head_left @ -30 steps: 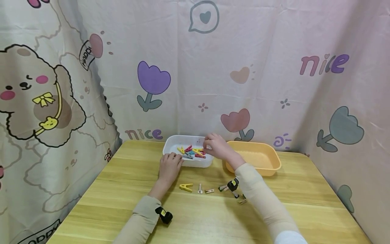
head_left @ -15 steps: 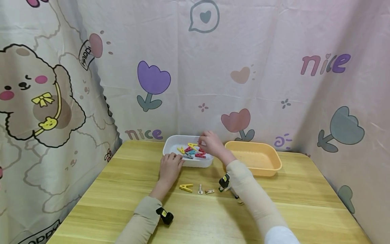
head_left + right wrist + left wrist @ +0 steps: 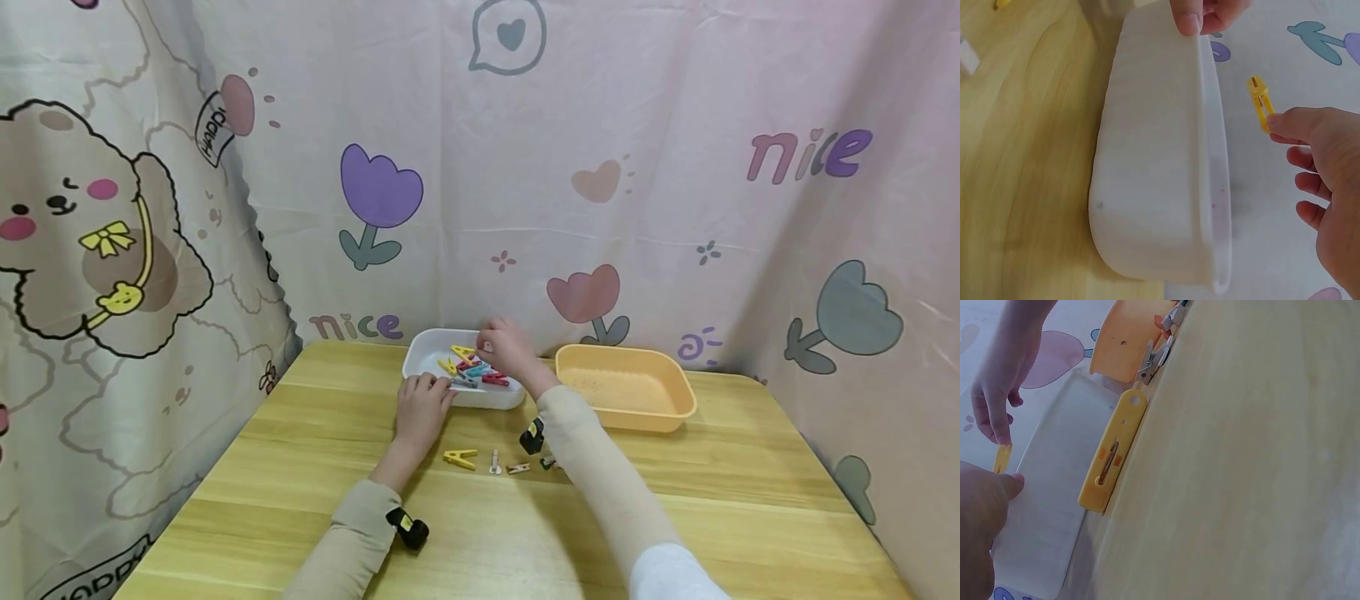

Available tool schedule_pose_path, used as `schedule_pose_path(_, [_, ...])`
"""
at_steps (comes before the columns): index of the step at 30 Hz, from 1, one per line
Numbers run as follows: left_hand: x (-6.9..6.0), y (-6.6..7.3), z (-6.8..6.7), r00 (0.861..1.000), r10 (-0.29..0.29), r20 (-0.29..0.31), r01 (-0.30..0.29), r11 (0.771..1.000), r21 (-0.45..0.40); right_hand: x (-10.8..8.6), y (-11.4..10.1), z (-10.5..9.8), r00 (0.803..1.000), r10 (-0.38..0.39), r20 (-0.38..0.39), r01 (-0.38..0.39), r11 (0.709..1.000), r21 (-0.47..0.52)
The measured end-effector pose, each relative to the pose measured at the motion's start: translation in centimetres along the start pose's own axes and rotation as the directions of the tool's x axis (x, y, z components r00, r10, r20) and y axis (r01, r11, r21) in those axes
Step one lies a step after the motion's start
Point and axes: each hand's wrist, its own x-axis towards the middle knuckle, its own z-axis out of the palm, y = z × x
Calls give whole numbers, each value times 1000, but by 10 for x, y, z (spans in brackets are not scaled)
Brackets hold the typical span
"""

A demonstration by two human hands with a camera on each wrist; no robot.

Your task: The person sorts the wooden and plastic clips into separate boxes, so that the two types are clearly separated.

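Note:
My right hand (image 3: pixel 508 348) pinches a yellow clothespin (image 3: pixel 1260 103) between thumb and forefinger, above the white plastic basin (image 3: pixel 487 399). The other right fingers are loosely bent in the right wrist view. At the basin's front left, my left hand (image 3: pixel 422 410) holds the rim, its thumb (image 3: pixel 1189 22) against the outer wall. Inside the basin lie several clothespins, among them a red one (image 3: pixel 495 379), a grey one (image 3: pixel 464 382) and another yellow one (image 3: pixel 447 367). My right hand hides part of the basin's far right side.
Right of the white basin stands a yellow-orange basin (image 3: pixel 647 421). In front, on the wooden table (image 3: pixel 450 542), lie a yellow clothespin (image 3: pixel 460 459), a white one (image 3: pixel 495 462), a wooden one (image 3: pixel 518 468) and others partly behind my right arm. A printed curtain (image 3: pixel 495 167) hangs behind.
My right hand has moved left over the white basin and lifted the yellow clothespin from the pile. My left hand stays on the rim.

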Motion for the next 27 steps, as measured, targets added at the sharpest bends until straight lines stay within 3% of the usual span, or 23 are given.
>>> schedule_pose_path(4, [1,0,0,1000,4,-7,-4,1000,3,7,-2,7,1000,22,17,-22,1000,-4])
schedule_pose_path(11, [1,0,-1,1000,8,-2,-8,1000,9,18,-6,15,989,121,82,-129,987,96])
schedule_pose_path(18, [1,-1,1,1000,0,18,-1,1000,16,25,-9,21,982,169,87,-182,967,179])
schedule_pose_path(27, [-1,-2,2,999,28,-40,-27,1000,13,34,-12,33,972,212,105,-233,939,253])
